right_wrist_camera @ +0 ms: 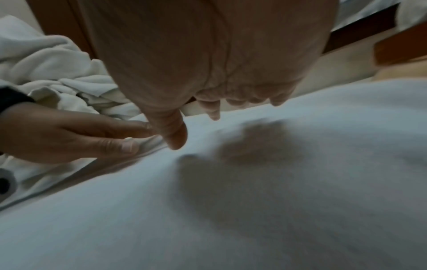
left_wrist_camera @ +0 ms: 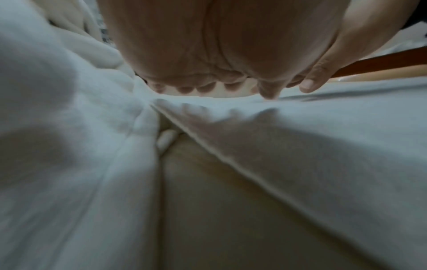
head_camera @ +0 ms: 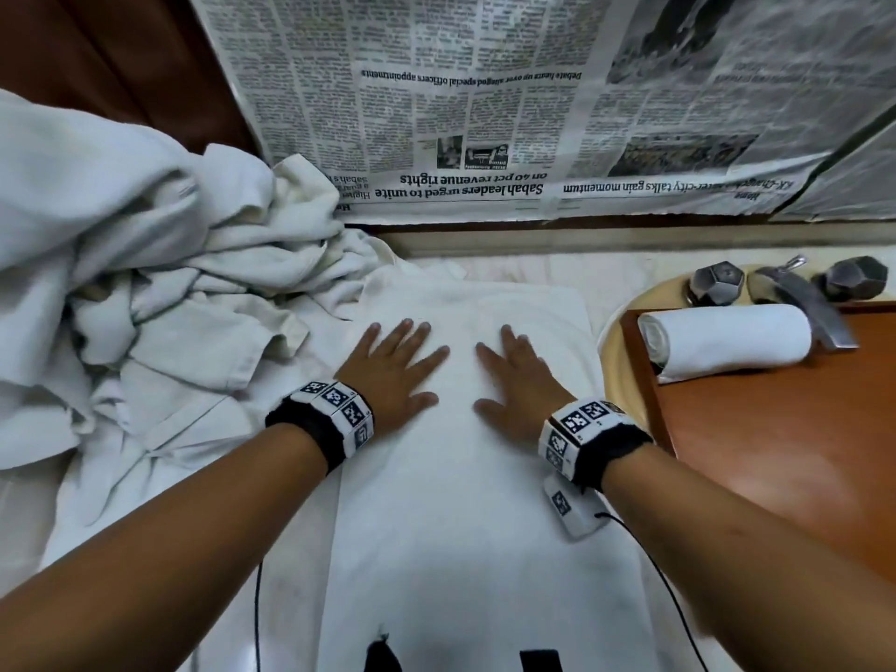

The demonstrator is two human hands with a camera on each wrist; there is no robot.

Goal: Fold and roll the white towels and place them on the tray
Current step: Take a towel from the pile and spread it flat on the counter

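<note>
Newspaper (head_camera: pixel 436 114) backdrop, towel heap (head_camera: pixel 145 264) left, faucet (head_camera: pixel 800 293) right

Towel heap (head_camera: pixel 145 264) left, tray (head_camera: pixel 756 453) right

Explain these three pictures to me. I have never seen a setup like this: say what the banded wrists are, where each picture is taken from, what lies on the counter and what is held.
No machine here: a person works bare-handed, with marker bands and small cameras on the wrists. The large picture comes from a head camera looking down; the other two look along each palm from the wrists.

The left hand and right hand lie with fingers spread on a folded white towel, apparently smoothing it. Neither has a grip on anything.

A heap of unfolded towels sits to the left. To the right, one rolled towel lies on the wooden tray, near the tap. Newspaper covers the wall behind.
</note>
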